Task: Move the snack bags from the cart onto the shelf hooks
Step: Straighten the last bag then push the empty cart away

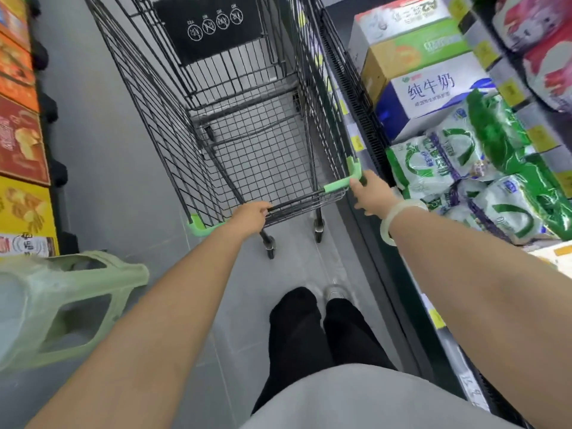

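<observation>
The cart (253, 144) was stood in the aisle beside the shelf (370, 125), where green-and-white bags (433, 162) were piled. Its handle bar (297, 204) was gripped by the left hand (249, 216), fingers curled round it. Its green corner (356, 168) was touched by the right hand (370, 193); whether it was grasped could not be told.

- Pale green plastic stool (62, 308) on the grey floor (102, 150), lower left corner, just beside the left shelf's base.
- Red, orange and yellow boxes (21, 144) in a row along the left shelf's front edge.
- Stacked milk cases (414, 54) on the right shelf; blue-and-white one lowest.
- Yellow price tags (512, 92) on the right shelf's rails.
</observation>
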A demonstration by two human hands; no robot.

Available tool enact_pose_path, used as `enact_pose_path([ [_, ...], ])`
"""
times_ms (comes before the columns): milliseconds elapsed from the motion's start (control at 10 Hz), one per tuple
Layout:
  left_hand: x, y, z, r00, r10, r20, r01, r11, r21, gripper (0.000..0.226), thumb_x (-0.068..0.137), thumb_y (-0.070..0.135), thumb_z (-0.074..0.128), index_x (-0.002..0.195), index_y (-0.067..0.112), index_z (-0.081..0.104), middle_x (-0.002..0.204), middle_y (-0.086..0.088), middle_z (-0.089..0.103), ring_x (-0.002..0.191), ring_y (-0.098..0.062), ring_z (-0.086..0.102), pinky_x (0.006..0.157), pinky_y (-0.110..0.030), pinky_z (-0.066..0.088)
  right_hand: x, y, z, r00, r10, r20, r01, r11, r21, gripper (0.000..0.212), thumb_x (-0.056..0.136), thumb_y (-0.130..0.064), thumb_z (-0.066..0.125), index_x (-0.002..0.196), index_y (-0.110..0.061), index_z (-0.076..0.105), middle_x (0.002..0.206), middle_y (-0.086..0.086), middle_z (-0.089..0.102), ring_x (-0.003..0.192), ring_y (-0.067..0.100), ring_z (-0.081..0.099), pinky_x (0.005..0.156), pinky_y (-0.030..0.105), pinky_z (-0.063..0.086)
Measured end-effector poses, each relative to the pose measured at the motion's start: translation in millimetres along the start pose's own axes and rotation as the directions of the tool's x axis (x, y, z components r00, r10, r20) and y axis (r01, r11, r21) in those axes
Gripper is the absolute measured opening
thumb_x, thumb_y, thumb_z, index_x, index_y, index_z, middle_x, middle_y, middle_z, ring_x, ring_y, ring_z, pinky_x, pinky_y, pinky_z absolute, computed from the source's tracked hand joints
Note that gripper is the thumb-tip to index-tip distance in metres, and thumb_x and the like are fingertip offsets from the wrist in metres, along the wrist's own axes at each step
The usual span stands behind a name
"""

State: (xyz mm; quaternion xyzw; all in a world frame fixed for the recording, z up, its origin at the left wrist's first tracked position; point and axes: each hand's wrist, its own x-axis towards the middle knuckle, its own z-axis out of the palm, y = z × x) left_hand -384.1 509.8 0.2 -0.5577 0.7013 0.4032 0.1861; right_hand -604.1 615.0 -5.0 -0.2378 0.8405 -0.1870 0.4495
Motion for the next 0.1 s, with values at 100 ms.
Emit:
enact_pose_path([
  [100,7.8,23.7,-15.9,0.995,-0.023,0.099,0.008,0.989,0.147,0.04,0.099,0.008,0.031,0.136,0.006,0.047,0.139,-0.017,0.048,0.121,-0.032,0.051,0.095,-0.033,0.044,-6.8,1.8,-3.5,0.998,0.038,0.057,-0.043,0.995,0.094,0.067,0.094,-0.049,0.036,0.148,-0.014,0.014,0.141,0.014,0.044,0.118,0.033,0.054,0.098,0.05,0.046],
])
